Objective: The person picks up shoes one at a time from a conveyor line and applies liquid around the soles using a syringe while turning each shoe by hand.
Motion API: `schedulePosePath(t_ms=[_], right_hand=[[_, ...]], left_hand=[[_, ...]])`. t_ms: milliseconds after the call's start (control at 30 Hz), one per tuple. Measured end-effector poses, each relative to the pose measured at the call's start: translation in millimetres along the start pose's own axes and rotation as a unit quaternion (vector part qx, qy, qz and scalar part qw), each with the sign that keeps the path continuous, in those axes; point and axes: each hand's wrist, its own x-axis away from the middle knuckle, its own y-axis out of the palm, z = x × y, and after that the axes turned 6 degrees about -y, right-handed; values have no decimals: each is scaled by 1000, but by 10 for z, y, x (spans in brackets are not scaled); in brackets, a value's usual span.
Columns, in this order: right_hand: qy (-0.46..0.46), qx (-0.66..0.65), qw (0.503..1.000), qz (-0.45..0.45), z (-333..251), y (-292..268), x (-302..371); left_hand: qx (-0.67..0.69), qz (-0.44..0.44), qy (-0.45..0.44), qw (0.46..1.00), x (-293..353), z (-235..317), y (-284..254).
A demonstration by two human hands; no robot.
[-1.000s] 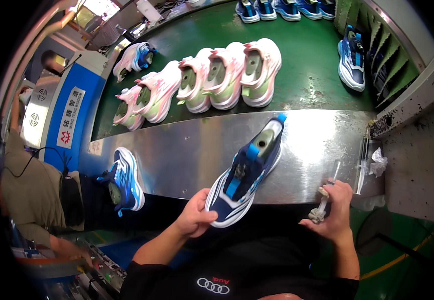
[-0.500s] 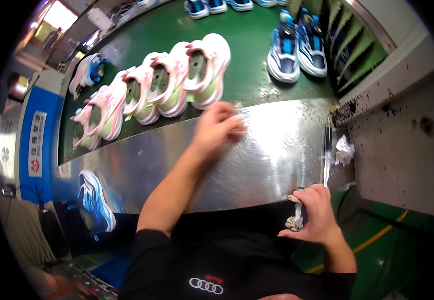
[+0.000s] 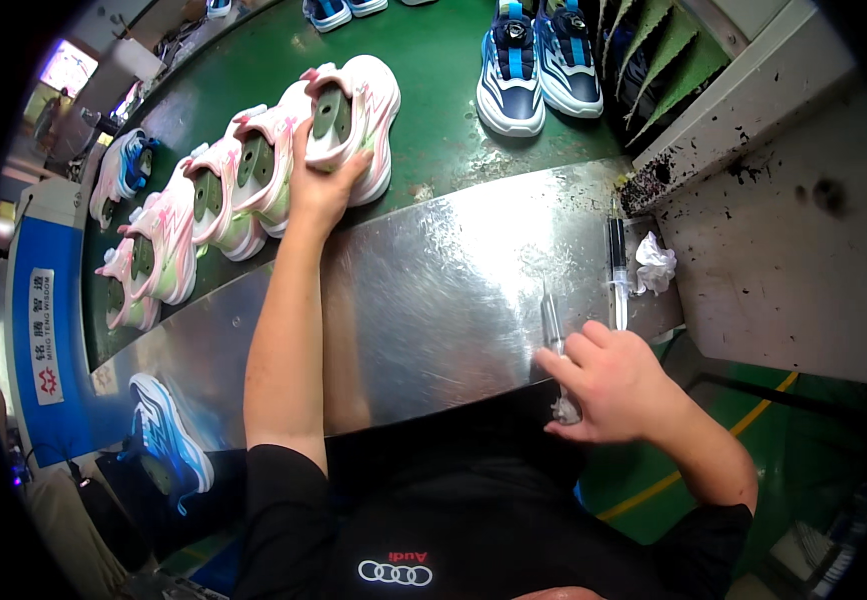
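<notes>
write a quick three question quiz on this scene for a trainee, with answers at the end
1. True or false: the left hand is at the heel of a pink-and-white shoe.
2. What does the right hand hold? (a) a brush (b) a clear syringe-like tool (c) a pair of scissors
3. Fill in the blank: on the metal surface, the crumpled white wad lies just to the ____ of the slim black-and-white tool, as seen in the picture.

Key: 1 true; 2 b; 3 right
</notes>
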Motion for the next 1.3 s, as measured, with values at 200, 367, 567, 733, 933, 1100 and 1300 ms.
schedulePosePath(t_ms=[200, 367, 567, 733, 933, 1100, 1300], right_hand=[[-25, -54, 998, 35, -165, 96, -38], [27, -145, 981, 129, -189, 311, 149], [40, -208, 968, 135, -126, 395, 280], [99, -353, 906, 212, -45, 626, 302], [109, -417, 869, 242, -163, 782, 182], [136, -374, 883, 247, -330, 685, 282], [197, -413, 845, 276, -319, 565, 420]], left_hand=[[-40, -39, -86, 995, 295, 338, -421], [119, -172, -56, 976, 1169, 687, -934], [-226, -111, 63, 966, 2391, 877, -856], [161, -206, -245, 934, 2115, 714, -1036], [-121, -202, -216, 948, 707, 35, -744], [-178, -232, -152, 944, 488, 322, -480], [190, -134, -130, 964, 855, 941, -355]])
